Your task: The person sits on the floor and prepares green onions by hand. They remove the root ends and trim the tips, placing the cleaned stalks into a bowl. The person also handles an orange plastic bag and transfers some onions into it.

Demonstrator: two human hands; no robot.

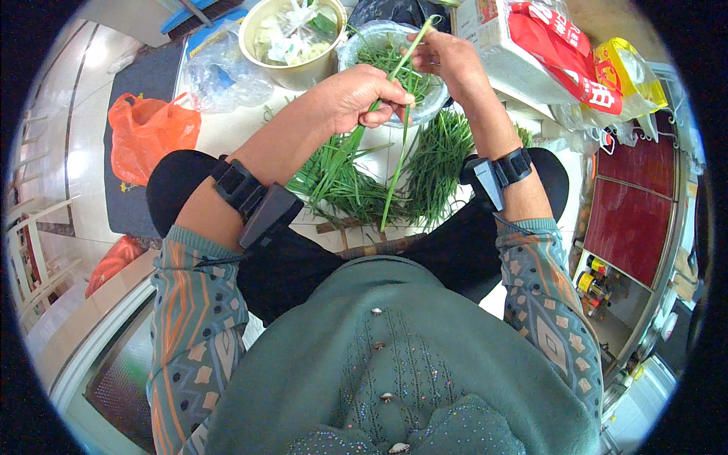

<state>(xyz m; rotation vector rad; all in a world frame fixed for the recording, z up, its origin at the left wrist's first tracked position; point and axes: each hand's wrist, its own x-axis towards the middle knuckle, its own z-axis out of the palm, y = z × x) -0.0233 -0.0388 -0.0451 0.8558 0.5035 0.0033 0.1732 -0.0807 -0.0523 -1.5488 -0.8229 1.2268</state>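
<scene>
My left hand [364, 99] is closed around a few long green stalks, apparently garlic chives [405, 133]. Their pale ends point up to the right, and one long blade hangs down towards my lap. Beside those pale ends is my right hand [455, 62], fingers curled; whether they pinch a stalk cannot be made out. Beneath both hands stands a bowl lined with clear plastic [348, 51], holding loose green pieces [381, 56]. Between my knees lie one heap of chives [347, 182] on the left and a denser bunch [437, 165] on the right.
A cream bucket [301, 77] with bagged vegetables stands behind my left hand. An orange plastic bag [151, 136] rests on a dark mat [136, 205] at left. On the right are a white foam box [483, 62], a red bag [551, 48] and dark red cabinet doors [628, 227].
</scene>
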